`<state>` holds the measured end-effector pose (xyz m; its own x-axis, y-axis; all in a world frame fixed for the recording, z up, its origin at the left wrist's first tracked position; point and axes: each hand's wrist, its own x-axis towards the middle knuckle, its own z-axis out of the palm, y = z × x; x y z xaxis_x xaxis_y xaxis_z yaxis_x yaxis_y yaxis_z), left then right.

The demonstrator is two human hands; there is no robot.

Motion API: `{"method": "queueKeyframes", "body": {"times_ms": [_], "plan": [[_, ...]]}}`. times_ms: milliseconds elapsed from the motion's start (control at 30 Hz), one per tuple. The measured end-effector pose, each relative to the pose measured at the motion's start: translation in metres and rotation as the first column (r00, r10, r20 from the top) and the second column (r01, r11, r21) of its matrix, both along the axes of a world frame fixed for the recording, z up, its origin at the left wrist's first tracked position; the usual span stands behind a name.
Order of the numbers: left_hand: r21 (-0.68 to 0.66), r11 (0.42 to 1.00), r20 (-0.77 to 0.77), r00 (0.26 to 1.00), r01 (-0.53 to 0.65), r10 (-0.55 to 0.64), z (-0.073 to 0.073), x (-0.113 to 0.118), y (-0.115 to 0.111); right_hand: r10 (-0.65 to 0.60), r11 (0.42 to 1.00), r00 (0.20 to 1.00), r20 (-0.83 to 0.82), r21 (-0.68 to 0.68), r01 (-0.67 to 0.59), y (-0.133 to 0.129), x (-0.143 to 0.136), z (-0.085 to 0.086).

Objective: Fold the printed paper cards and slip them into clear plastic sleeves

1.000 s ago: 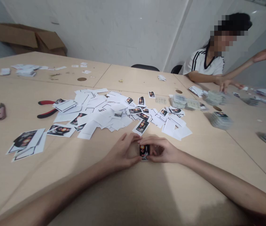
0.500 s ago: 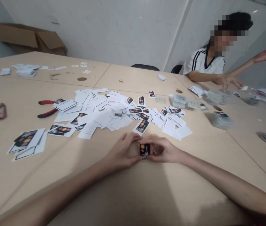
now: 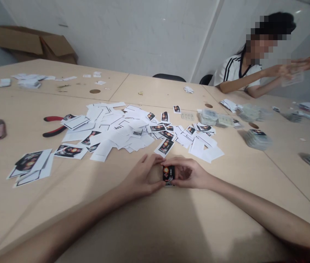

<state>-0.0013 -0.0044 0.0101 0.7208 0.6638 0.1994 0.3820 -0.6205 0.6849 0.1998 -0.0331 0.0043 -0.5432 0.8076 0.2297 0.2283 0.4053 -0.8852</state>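
Note:
A small clear plastic box with a black printed card on top is at the near middle of the table, between my two hands. My left hand curves around its left side, fingertips at the far edge and thumb at the near corner. From the right, my right hand grips the same box, fingers bent over the far edge and thumb at the near edge. Just beyond lies a loose printed card, at the edge of a heap of white paper cards.
Red-and-black handles of a hand tool poke out of the heap's left side. Stacked clear boxes stand on the right. More cards lie at left. Across the table, a person in a white shirt holds a clear item.
My hands stay almost still around the box. Across the table, the other person's hands have come together and lifted a clear item off the table area.

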Motion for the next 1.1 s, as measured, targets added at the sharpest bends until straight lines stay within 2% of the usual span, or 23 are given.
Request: {"method": "queueKeyframes", "body": {"times_ms": [567,733,933,1100], "plan": [[-0.006,1.000,0.012,1.000,0.002,-0.002,-0.001,0.000,0.001,0.014,0.993,0.997,0.077,0.119,-0.023,0.001,0.002,-0.003],[0.004,1.000,0.001,1.000,0.003,-0.003,0.000,0.001,0.000,0.037,0.993,0.994,0.103,0.106,-0.048,0.002,0.002,0.001],[0.007,1.000,-0.002,1.000,-0.006,0.006,0.001,0.001,0.000,-0.036,0.998,0.993,0.110,0.055,0.030,0.002,0.000,0.009],[0.021,1.000,-0.002,1.000,-0.010,0.010,0.001,0.001,-0.001,-0.125,0.992,0.992,0.021,-0.031,0.125,0.003,-0.004,0.001]]}}
